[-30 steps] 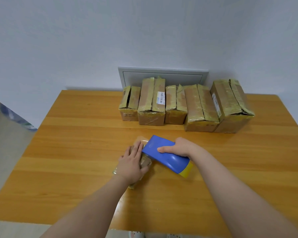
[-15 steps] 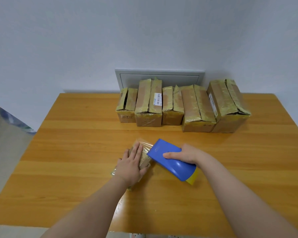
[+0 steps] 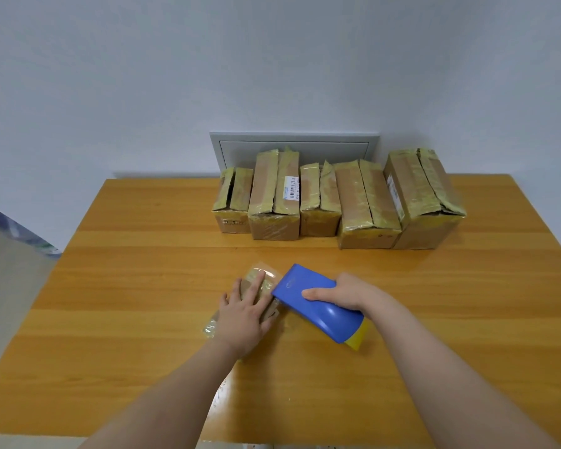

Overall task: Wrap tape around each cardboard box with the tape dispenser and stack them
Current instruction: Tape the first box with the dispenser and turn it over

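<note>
A small flat cardboard box point(image 3: 257, 280), partly covered in yellowish tape, lies on the wooden table point(image 3: 127, 286). My left hand point(image 3: 243, 314) presses flat on top of it with straight fingers and hides most of it. My right hand point(image 3: 340, 291) grips a blue tape dispenser point(image 3: 314, 303) with a yellow end; the dispenser's front edge meets the box's right side. Several taped cardboard boxes point(image 3: 337, 202) stand in a row at the back of the table.
A grey wall panel point(image 3: 293, 145) sits behind the row of boxes against the white wall. The table's left edge drops to the floor point(image 3: 7, 286). Bare tabletop stretches left and right of my hands.
The dispenser slid slightly to the right across the small box, then held there. My left hand stayed pressed on the box.
</note>
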